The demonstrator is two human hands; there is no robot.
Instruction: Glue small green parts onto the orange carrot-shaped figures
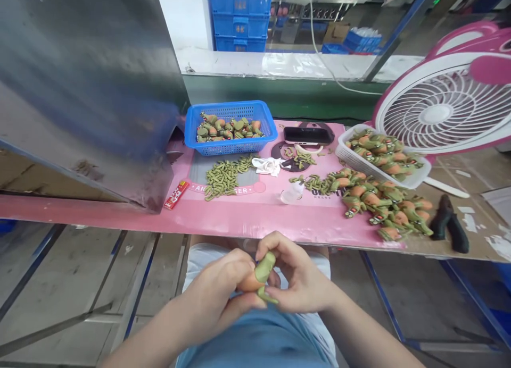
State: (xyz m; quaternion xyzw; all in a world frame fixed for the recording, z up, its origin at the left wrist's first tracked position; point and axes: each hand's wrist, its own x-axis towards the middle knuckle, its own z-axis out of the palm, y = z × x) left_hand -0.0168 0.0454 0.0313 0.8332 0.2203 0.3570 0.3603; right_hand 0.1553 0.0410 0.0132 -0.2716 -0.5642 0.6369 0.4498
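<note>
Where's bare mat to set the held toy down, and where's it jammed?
Free: front strip of the pink mat, between the red packet and the small clear bottle, below the green pieces pile. Crowded: right side, toy heap under the white basket; black pliers beyond.

Toy factory workbench (247, 219), stacked blue crates (239, 17)

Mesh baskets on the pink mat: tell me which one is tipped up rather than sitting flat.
The white plastic mesh basket by the pink fan is tipped, spilling green-and-orange toy figures onto the mat. The blue plastic mesh basket sits flat.
</note>
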